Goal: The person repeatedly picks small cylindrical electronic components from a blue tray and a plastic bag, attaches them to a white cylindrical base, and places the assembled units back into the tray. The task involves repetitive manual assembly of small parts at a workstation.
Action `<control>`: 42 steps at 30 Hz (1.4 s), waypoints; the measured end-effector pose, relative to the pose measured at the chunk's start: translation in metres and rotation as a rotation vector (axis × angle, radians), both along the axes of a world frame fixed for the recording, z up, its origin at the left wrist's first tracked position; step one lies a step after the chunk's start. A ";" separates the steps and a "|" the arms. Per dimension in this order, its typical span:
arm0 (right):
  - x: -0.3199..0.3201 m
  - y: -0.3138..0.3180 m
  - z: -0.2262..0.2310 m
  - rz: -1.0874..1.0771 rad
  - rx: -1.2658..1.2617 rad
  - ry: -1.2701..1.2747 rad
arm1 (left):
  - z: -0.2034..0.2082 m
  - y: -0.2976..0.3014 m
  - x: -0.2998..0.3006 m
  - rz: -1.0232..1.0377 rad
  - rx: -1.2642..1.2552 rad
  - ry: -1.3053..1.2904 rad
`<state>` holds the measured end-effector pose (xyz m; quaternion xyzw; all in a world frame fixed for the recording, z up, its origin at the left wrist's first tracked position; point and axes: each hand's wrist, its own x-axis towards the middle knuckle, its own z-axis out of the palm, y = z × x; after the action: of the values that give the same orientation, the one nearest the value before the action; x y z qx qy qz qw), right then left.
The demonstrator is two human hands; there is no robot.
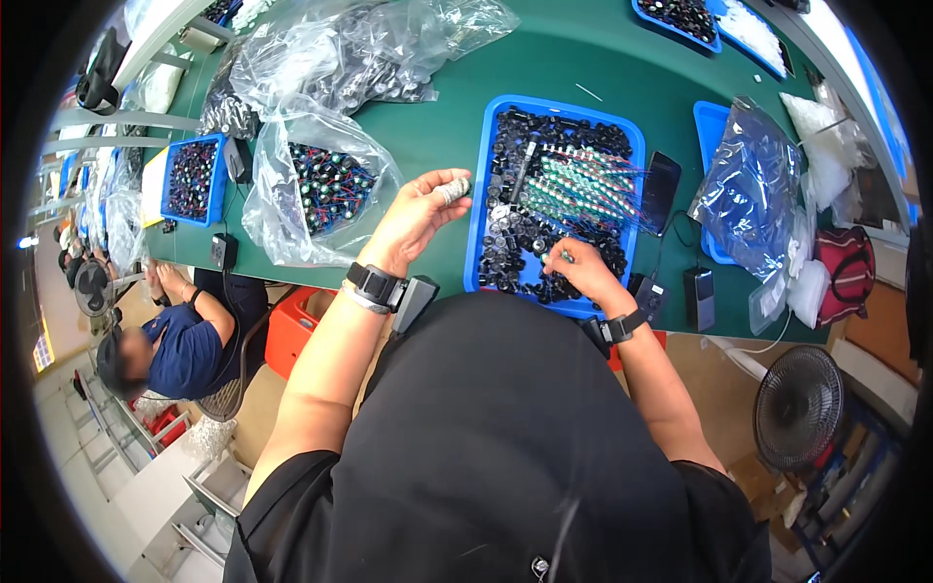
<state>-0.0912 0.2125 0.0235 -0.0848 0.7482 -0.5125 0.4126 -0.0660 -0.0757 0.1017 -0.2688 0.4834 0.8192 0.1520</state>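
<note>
My left hand [420, 216] is held over the left rim of a blue tray [473, 233], thumb and fingers pinched together. A whitish wrap covers one fingertip; whatever lies between the fingers is too small to make out. Inside the tray, my right hand [586, 271] pinches near its front edge, by a small pale round part [543, 257]; whether the fingers grip it I cannot tell. Many small black round parts [505, 238] fill the tray. On top of them lie rows of small pale-green discs with thin red and green wires [583, 180].
Left of the tray, an open clear bag [330, 185] holds wired parts; larger clear bags [340, 58] lie behind. A phone [662, 189], a bagged blue tray [743, 185] and a small dark box [699, 296] stand right. Another person [190, 340] sits left; a fan [797, 408] stands right.
</note>
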 end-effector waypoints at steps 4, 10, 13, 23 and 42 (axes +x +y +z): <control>-0.001 -0.006 0.018 -0.038 -0.077 -0.069 | -0.003 0.013 0.005 -0.108 0.019 0.008; -0.009 -0.020 0.055 -0.193 -0.255 -0.234 | -0.005 0.039 0.019 -0.206 0.101 -0.006; -0.010 -0.031 0.077 -0.202 -0.341 -0.225 | -0.001 0.042 0.019 -0.227 0.068 0.034; -0.009 -0.054 0.081 -0.232 -0.385 -0.052 | 0.012 0.049 0.015 -0.249 -0.060 0.077; -0.009 -0.065 0.070 -0.318 -0.397 0.044 | 0.004 0.056 0.012 -0.179 -0.202 0.160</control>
<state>-0.1004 0.1476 0.0937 -0.0568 0.6457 -0.7058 0.2858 -0.0537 -0.0194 0.1059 -0.1722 0.5958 0.7684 0.1578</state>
